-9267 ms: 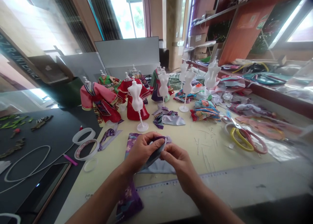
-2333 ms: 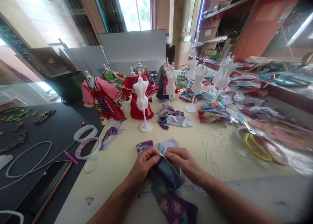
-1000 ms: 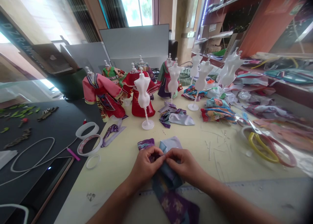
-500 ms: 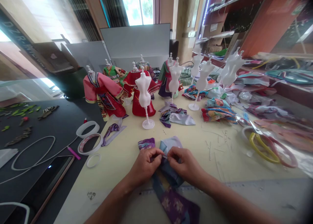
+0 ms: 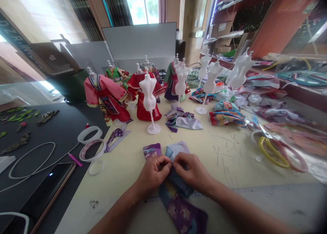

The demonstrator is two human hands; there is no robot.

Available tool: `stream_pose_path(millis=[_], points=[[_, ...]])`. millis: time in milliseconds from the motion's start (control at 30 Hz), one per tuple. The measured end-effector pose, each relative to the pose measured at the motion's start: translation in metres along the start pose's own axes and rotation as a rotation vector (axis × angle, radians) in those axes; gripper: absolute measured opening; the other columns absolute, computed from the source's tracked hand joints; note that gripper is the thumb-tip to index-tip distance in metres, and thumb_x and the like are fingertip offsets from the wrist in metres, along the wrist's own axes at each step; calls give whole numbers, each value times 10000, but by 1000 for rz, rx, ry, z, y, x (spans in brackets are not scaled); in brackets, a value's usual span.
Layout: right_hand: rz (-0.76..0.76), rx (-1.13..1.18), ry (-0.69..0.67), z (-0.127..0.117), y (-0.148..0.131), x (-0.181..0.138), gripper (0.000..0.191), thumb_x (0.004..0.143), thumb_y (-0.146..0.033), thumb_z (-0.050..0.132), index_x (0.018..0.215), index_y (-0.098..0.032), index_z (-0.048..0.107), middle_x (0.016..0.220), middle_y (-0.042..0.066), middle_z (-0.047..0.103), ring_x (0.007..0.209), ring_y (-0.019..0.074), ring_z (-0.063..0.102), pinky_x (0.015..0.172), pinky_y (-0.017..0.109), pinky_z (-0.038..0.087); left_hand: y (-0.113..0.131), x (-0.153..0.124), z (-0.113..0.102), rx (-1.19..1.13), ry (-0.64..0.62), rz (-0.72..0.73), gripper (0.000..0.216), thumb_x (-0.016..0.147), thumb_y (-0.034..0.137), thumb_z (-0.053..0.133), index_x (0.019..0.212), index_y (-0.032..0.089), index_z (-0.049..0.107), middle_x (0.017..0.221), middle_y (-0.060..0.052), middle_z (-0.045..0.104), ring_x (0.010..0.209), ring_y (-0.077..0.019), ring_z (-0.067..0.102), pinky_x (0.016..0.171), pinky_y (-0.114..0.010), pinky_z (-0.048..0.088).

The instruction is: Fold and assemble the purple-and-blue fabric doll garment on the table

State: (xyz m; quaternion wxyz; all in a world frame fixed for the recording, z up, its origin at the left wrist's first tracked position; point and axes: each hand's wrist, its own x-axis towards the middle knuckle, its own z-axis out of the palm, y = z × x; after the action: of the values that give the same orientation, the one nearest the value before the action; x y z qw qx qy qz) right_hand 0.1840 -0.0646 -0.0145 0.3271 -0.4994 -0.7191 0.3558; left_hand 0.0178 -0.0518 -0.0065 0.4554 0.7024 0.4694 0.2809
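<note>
A small doll garment (image 5: 178, 203) of purple flowered and blue-grey cloth lies on the cream table (image 5: 122, 172) in front of me. My left hand (image 5: 153, 174) and my right hand (image 5: 191, 172) meet over its upper edge, fingers pinched together on the cloth. A pale lilac flap and a purple sleeve stick out just beyond my fingertips. A bare white doll mannequin (image 5: 150, 97) on a stand rises a little further back.
Dressed mannequins in red and pink robes (image 5: 107, 97) stand at the back left, bare ones at the back right. Cloth piles (image 5: 181, 120), yellow and red scissors (image 5: 276, 149), tape rolls (image 5: 90, 145) and a ruler (image 5: 255, 193) surround my hands. A phone (image 5: 48, 186) lies on the black mat.
My hands stay pinched on the garment's top edge with small finger shifts. Earlier the garment was held up off the table; it now lies flat with its purple end towards me.
</note>
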Motion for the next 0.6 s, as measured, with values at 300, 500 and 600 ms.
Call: stream_pose_path(millis=[300, 500, 600], points=[[24, -1, -11, 1, -1, 2, 111, 718, -116, 461, 639, -169, 518, 570, -30, 512, 544, 98, 456, 499, 215, 318, 0, -1, -1, 35, -9, -7, 198, 823, 249, 453, 740, 147, 602, 684, -19, 607, 637, -140, 527, 577, -227, 398], [33, 78, -18, -1, -4, 0, 111, 750, -138, 459, 687, -166, 546, 608, -22, 545, 577, 103, 487, 520, 211, 344, 1, -2, 0, 53, 4, 19, 213, 831, 256, 433, 749, 149, 599, 674, -14, 589, 638, -140, 517, 579, -230, 390], [31, 68, -4, 1, -3, 1, 127, 760, -173, 480, 642, -165, 525, 583, -25, 525, 560, 99, 465, 510, 212, 334, 1, -2, 1, 65, 6, 32, 205, 831, 249, 435, 730, 147, 581, 680, -17, 588, 638, -140, 516, 586, -234, 389]])
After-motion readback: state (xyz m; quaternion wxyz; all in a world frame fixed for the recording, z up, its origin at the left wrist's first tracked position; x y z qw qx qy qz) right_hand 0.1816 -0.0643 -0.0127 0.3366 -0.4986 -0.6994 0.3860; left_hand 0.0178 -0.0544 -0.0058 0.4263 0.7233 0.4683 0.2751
